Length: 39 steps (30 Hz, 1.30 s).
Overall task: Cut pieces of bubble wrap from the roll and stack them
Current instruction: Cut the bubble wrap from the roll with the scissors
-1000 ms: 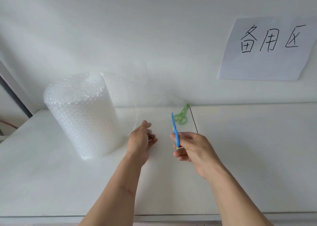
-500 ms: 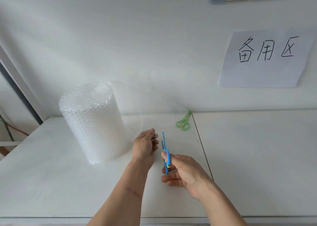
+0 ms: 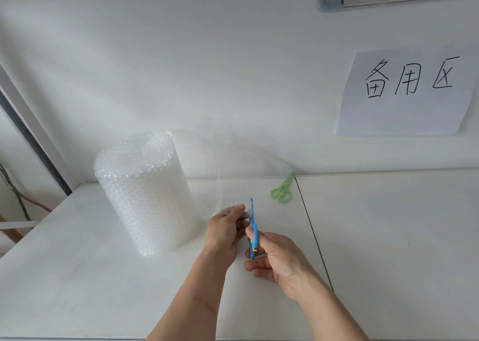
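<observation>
Standing upright on the white counter (image 3: 77, 276), toward 10 o'clock from the hands: the bubble wrap roll (image 3: 145, 193), with a loose sheet (image 3: 212, 164) unrolled from it toward 3 o'clock, rising against the wall and coming down to the hands; very light and soft, almost transparent, so hard to see where its edge ends. Left hand (image 3: 225, 230) pinching the near edge of that sheet between thumb and fingers; right hand (image 3: 274, 257) curled round the blue scissors (image 3: 252, 229), blades pointing to 12 o'clock just beside the left fingertips. Probably floppy and a little slippery; best held close to the cutting line and pulled taut, otherwise likely to fold between the blades instead of cutting; bubbles easy to crush under strong pressing. Lying near the wall at 1 o'clock: green scissors (image 3: 281, 191), untouched; no stack of cut pieces clearly visible.
</observation>
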Each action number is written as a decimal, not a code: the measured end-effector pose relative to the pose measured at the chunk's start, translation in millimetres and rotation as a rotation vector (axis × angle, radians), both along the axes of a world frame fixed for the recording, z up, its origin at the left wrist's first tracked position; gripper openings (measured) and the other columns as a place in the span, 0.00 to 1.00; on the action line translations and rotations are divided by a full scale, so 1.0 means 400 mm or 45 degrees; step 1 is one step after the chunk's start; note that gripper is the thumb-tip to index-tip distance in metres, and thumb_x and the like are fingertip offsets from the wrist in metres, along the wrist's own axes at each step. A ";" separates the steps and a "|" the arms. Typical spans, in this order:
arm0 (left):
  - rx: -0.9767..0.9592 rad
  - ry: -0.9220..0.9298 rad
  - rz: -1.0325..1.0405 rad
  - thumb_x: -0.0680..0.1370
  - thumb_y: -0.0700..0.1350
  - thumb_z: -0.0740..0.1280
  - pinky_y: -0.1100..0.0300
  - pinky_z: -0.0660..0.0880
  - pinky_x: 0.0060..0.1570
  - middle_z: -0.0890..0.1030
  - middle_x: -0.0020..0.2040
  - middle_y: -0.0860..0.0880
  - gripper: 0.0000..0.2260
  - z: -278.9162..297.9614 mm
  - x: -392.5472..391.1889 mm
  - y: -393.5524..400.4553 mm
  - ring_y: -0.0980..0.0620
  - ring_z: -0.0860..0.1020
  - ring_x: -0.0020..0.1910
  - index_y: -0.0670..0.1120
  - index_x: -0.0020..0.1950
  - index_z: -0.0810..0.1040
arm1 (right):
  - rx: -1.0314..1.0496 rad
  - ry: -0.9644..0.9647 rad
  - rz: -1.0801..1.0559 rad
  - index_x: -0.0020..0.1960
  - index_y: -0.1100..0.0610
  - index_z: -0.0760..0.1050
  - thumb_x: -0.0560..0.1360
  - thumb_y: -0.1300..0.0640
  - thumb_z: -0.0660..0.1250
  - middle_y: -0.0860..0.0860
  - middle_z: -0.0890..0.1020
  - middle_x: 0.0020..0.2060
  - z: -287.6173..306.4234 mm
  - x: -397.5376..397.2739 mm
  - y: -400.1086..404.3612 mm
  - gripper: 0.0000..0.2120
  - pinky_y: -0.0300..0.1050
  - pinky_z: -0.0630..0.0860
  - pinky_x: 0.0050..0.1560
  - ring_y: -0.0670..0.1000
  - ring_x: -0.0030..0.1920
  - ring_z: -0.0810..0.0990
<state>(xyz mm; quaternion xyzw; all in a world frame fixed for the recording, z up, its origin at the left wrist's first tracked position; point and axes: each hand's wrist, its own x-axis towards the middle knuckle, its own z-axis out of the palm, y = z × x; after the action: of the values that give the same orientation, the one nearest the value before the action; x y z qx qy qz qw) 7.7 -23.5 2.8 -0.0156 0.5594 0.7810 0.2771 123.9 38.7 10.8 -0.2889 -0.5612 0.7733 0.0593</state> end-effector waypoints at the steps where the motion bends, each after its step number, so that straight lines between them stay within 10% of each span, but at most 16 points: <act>1: 0.002 0.000 -0.003 0.78 0.37 0.68 0.58 0.75 0.35 0.78 0.34 0.45 0.04 -0.001 0.000 0.001 0.51 0.74 0.30 0.36 0.48 0.79 | 0.001 0.001 -0.002 0.45 0.56 0.80 0.70 0.43 0.73 0.56 0.82 0.37 -0.001 -0.001 0.001 0.16 0.43 0.77 0.31 0.53 0.31 0.83; 39: -0.056 0.035 -0.055 0.78 0.36 0.68 0.59 0.76 0.32 0.79 0.35 0.45 0.03 -0.004 -0.007 0.014 0.53 0.76 0.26 0.39 0.44 0.78 | -0.075 0.079 -0.051 0.41 0.55 0.79 0.69 0.44 0.74 0.53 0.79 0.34 -0.027 -0.011 0.012 0.15 0.39 0.70 0.27 0.47 0.25 0.73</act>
<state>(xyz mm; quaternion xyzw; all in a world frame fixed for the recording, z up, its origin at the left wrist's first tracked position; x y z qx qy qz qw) 4.9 -17.8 1.4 0.0012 0.5803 0.7626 0.2858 119.4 43.6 0.0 -0.2777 -0.5301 0.7968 0.0838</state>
